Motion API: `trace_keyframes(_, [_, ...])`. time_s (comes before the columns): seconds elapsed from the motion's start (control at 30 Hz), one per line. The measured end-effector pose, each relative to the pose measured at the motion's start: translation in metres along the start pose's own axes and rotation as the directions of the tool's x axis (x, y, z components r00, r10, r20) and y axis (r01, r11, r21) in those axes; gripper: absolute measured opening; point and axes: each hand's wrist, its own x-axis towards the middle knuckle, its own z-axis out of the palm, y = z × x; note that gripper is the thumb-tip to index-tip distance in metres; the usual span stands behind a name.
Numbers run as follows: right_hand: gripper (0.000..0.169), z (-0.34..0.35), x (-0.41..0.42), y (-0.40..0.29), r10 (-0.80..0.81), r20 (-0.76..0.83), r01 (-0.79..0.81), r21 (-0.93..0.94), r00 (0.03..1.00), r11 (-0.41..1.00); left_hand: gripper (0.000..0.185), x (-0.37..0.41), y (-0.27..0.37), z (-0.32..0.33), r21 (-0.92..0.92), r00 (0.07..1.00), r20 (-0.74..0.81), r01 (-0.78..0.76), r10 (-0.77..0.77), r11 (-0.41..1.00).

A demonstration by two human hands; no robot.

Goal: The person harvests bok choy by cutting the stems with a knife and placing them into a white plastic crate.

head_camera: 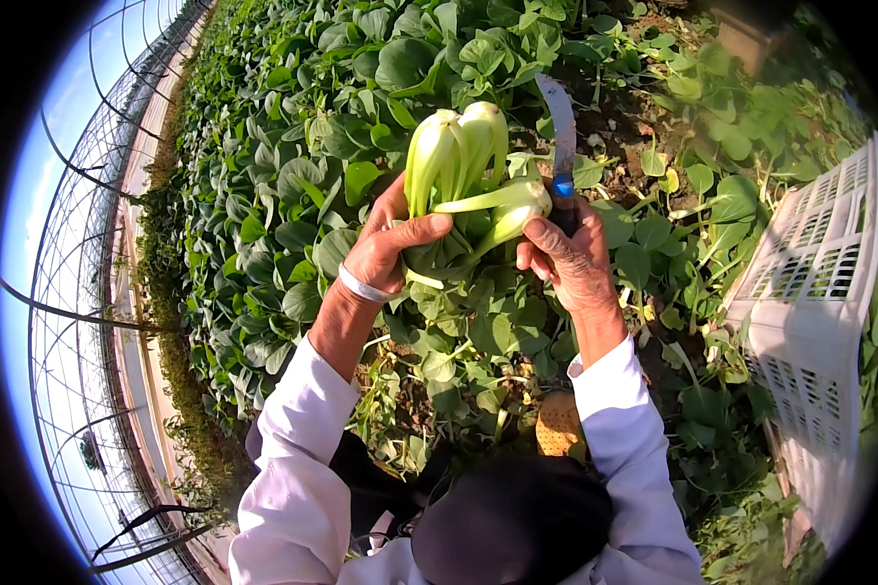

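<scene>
My left hand (pixel 388 241), with a white band at its wrist, grips a bunch of pale-stemmed leafy greens, likely bok choy (pixel 446 157), cut bases pointing up and away from me. One more head (pixel 516 208) lies sideways across the bunch, its base touched by my right thumb. My right hand (pixel 567 252) also holds a knife (pixel 558 121) by its dark handle; the curved, stained blade points away from me, with a blue band near the handle. The leaves of the bunch hang below my hands and are partly hidden.
Dense rows of leafy greens (pixel 285 175) grow ahead and to the left. Loose leaves and low plants cover soil (pixel 629 139) at the right. A white slatted plastic crate (pixel 805 314) with greens inside stands at the far right. Metal greenhouse hoops (pixel 80 314) rise along the left.
</scene>
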Motion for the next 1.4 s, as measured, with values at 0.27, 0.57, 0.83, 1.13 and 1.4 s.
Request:
trace_keyframes(0.27, [0.042,-0.009,-0.029,-0.021,-0.116,-0.111,0.091,-0.214,0.987,0.973,0.061,-0.014,-0.001,0.032,0.687,0.988,0.134,-0.144,0.071,0.712])
trace_keyframes(0.57, [0.052,0.025,-0.038,-0.025,-0.055,-0.202,0.082,0.126,0.978,0.989,0.083,-0.032,-0.009,0.060,0.757,0.920,0.182,-0.356,0.348,0.547])
trace_keyframes(0.83, [0.036,0.026,-0.006,-0.032,-0.227,-0.070,0.212,-0.176,0.971,0.961,0.050,-0.040,0.029,0.042,0.165,0.916,-0.217,-0.305,0.337,0.938])
trace_keyframes(1.13, [0.054,-0.031,-0.065,0.083,0.455,-0.272,-0.529,-0.383,0.848,0.757,0.065,-0.082,0.111,0.000,0.764,0.922,-0.235,-0.020,0.308,0.645])
trace_keyframes(1.4, [0.030,-0.037,-0.071,0.094,0.380,-0.368,-0.424,-0.044,0.848,0.904,0.060,-0.066,0.063,0.009,0.939,0.953,0.292,-0.301,-0.080,-0.167])
